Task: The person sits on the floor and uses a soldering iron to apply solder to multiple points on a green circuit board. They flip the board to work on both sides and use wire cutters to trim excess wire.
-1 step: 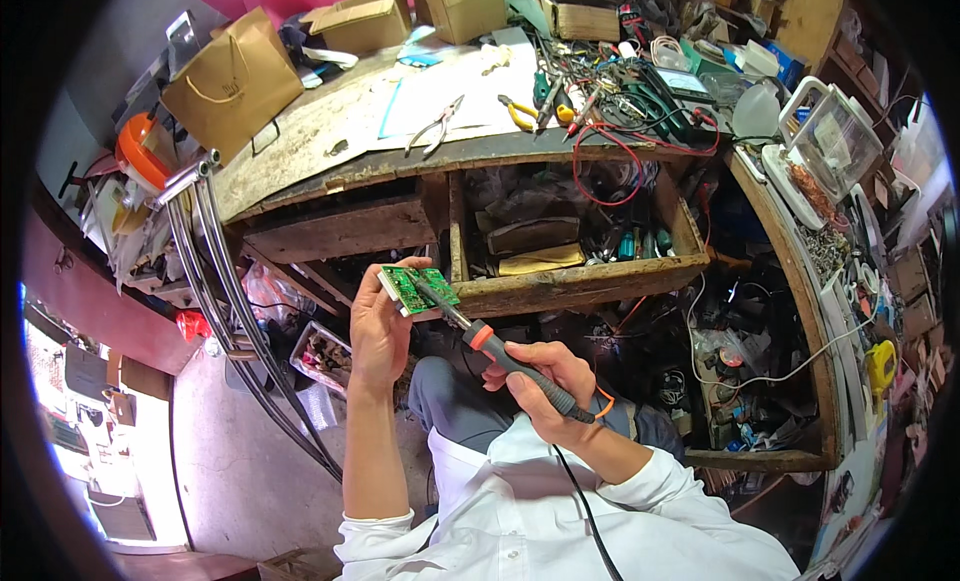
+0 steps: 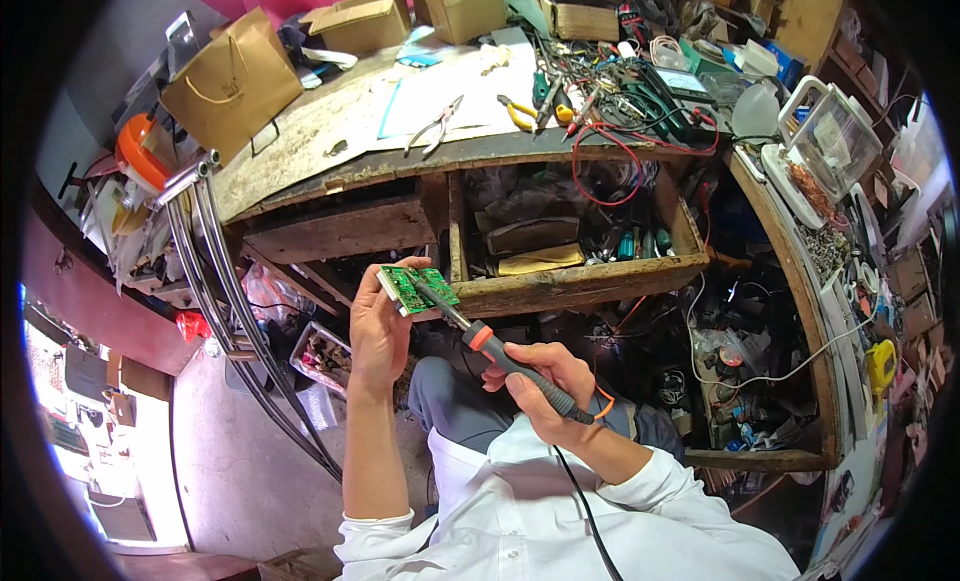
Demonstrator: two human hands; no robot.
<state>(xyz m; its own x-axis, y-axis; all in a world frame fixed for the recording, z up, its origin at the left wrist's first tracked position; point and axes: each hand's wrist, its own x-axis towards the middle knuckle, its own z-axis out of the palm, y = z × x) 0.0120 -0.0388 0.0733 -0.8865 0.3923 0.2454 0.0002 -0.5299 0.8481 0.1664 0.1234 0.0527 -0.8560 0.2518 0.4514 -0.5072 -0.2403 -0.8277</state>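
My left hand (image 2: 378, 331) grips a small green circuit board (image 2: 408, 288) by its left edge, fingers and thumb closed on it. Small parts and a white piece show on the board, which is tilted above my lap. Wrapped round the dark grey handle of a soldering iron (image 2: 520, 367) with an orange-red collar, my right hand (image 2: 553, 386) points it up and to the left. The iron's metal tip reaches the board's face; whether it touches cannot be made out. From the handle's lower end a black cord (image 2: 585, 506) runs down across my white shirt.
Before me stands a wooden workbench (image 2: 290, 171) with an open drawer (image 2: 600, 279) of tools. Pliers (image 2: 436, 128), yellow-handled cutters (image 2: 518, 113) and a red test lead (image 2: 640, 171) lie on top. Bent metal tubes (image 2: 205, 241) rise at left. A cluttered wooden-framed bin (image 2: 825, 381) is at right.
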